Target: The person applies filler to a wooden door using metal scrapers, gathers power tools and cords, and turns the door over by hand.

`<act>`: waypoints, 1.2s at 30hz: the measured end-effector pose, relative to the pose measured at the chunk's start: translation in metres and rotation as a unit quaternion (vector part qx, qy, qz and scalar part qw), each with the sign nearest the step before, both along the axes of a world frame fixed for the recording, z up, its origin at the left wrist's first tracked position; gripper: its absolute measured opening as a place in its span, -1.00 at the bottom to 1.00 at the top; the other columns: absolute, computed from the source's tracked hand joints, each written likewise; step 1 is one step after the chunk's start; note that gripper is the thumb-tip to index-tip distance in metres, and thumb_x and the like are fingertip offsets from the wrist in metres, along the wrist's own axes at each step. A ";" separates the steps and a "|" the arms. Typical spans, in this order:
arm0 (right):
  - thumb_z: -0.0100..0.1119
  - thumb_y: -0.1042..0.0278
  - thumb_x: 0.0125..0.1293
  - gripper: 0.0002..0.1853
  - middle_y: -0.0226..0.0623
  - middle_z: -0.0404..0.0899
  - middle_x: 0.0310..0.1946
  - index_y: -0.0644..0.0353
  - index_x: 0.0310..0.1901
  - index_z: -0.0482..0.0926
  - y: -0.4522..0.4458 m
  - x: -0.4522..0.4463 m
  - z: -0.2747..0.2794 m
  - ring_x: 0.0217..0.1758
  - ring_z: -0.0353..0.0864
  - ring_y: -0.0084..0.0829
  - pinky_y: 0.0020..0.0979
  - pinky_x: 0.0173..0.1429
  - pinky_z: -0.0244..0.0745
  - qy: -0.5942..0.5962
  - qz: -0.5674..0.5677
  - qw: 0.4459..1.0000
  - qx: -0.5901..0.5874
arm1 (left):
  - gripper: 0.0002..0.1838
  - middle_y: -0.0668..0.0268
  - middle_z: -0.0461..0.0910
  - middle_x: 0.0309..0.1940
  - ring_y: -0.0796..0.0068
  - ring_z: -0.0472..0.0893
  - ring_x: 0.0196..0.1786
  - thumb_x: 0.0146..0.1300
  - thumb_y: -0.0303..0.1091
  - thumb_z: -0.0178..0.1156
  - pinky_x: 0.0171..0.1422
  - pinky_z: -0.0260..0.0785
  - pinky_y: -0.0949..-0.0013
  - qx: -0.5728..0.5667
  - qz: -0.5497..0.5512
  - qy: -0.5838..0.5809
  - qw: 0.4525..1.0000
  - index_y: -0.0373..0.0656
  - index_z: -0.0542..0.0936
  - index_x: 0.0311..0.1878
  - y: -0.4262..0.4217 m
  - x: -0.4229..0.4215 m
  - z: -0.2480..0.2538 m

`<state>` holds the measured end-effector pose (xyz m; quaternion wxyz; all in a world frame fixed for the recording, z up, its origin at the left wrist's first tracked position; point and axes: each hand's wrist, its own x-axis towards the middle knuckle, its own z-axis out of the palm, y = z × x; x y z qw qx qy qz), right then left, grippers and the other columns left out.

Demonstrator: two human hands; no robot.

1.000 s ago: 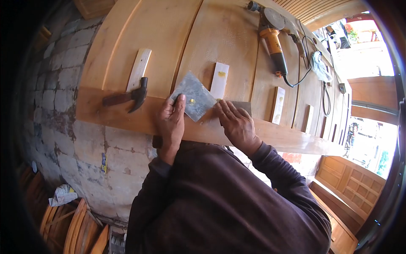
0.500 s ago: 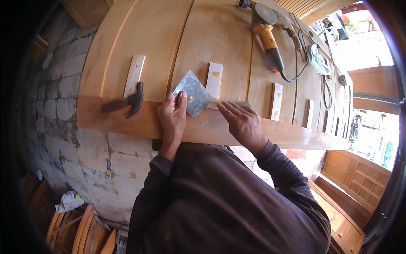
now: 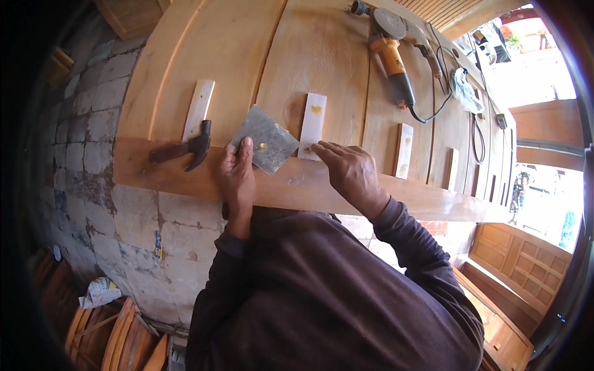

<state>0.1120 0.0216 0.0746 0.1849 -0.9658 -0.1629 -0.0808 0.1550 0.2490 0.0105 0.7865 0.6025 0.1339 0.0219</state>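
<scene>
My left hand [image 3: 237, 170] grips a square metal plate [image 3: 272, 133] by its near left corner, thumb on top. A dab of yellow paste [image 3: 262, 146] sits on the plate. My right hand [image 3: 354, 173] is closed, fingers together and pointing left, at the near end of a pale wooden strip [image 3: 314, 120]. Whatever those fingers hold is hidden beneath them. Yellow paste also marks the strip at its far part and beside my fingertips. The strip lies on a large panelled wooden door [image 3: 334, 68], and the plate's right corner is close to it.
A claw hammer [image 3: 197, 147] rests left of the plate, by another wooden strip [image 3: 199, 108]. Farther right lie pasted strips [image 3: 404, 148], an angle grinder [image 3: 393, 62] with its cord, and a plastic bag [image 3: 465, 93]. The door's near edge [image 3: 291, 191] runs before my body.
My left hand has drawn the plate left, away from the strip, and it is tilted differently. My right hand has shifted slightly left onto the strip's near end.
</scene>
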 end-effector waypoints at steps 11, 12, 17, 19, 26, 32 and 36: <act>0.20 0.59 0.23 -0.54 -0.18 0.73 0.16 0.16 0.19 0.68 0.005 -0.007 -0.005 0.22 0.74 -0.29 -0.27 0.22 0.66 0.023 0.016 0.999 -0.036 | -0.82 0.50 0.67 -0.22 0.79 0.53 -0.17 0.56 -0.33 0.23 -0.02 0.38 0.57 0.006 0.025 -0.005 1.000 -0.26 0.66 -0.11 0.017 -0.002 -0.005; 0.21 0.59 0.23 -0.54 -0.19 0.73 0.17 0.16 0.19 0.68 0.003 -0.006 -0.005 0.21 0.75 -0.29 -0.28 0.21 0.67 0.030 0.015 0.999 -0.030 | -0.82 0.50 0.67 -0.22 0.79 0.53 -0.16 0.56 -0.33 0.23 -0.02 0.38 0.57 0.009 0.030 -0.010 0.999 -0.27 0.66 -0.11 0.014 -0.001 -0.001; 0.23 0.57 0.22 -0.53 -0.20 0.72 0.19 0.15 0.20 0.68 0.002 -0.008 -0.004 0.22 0.74 -0.29 -0.28 0.22 0.66 0.039 0.023 0.998 -0.044 | -0.73 0.47 0.59 -0.27 0.68 0.48 -0.16 0.52 -0.17 0.27 0.03 0.35 0.46 0.038 0.036 -0.003 0.999 -0.21 0.63 -0.18 0.011 0.000 0.003; 0.24 0.56 0.21 -0.53 -0.19 0.70 0.21 0.16 0.20 0.68 0.005 -0.008 -0.002 0.25 0.73 -0.28 -0.28 0.23 0.64 0.045 0.022 0.997 -0.057 | -0.73 0.47 0.59 -0.27 0.69 0.48 -0.16 0.52 -0.17 0.27 0.03 0.35 0.46 0.053 0.032 -0.005 0.998 -0.21 0.63 -0.18 0.012 0.000 0.000; 0.26 0.55 0.20 -0.49 -0.15 0.67 0.25 0.19 0.24 0.65 0.006 -0.009 -0.002 0.30 0.69 -0.25 -0.28 0.23 0.59 0.066 0.039 0.993 -0.086 | -0.75 0.47 0.60 -0.28 0.72 0.48 -0.17 0.51 -0.20 0.29 0.02 0.35 0.48 0.070 0.023 0.004 0.997 -0.21 0.63 -0.19 0.016 -0.001 -0.005; 0.16 0.54 0.26 -0.46 -0.07 0.59 0.35 0.26 0.32 0.55 0.006 -0.016 0.000 0.42 0.58 -0.16 -0.10 0.40 0.51 0.141 0.040 0.986 -0.080 | -0.81 0.56 0.59 -0.33 0.85 0.44 -0.26 0.57 -0.37 0.22 -0.17 0.29 0.61 0.051 0.037 -0.014 0.998 -0.27 0.64 -0.19 0.013 0.001 -0.001; 0.18 0.56 0.23 -0.57 -0.12 0.70 0.19 0.21 0.17 0.68 0.006 -0.015 0.000 0.23 0.71 -0.19 -0.21 0.25 0.60 0.090 0.041 0.994 -0.052 | -0.82 0.57 0.59 -0.32 0.85 0.44 -0.25 0.57 -0.38 0.22 -0.16 0.30 0.61 0.056 0.032 -0.005 0.998 -0.28 0.65 -0.17 0.013 0.000 -0.001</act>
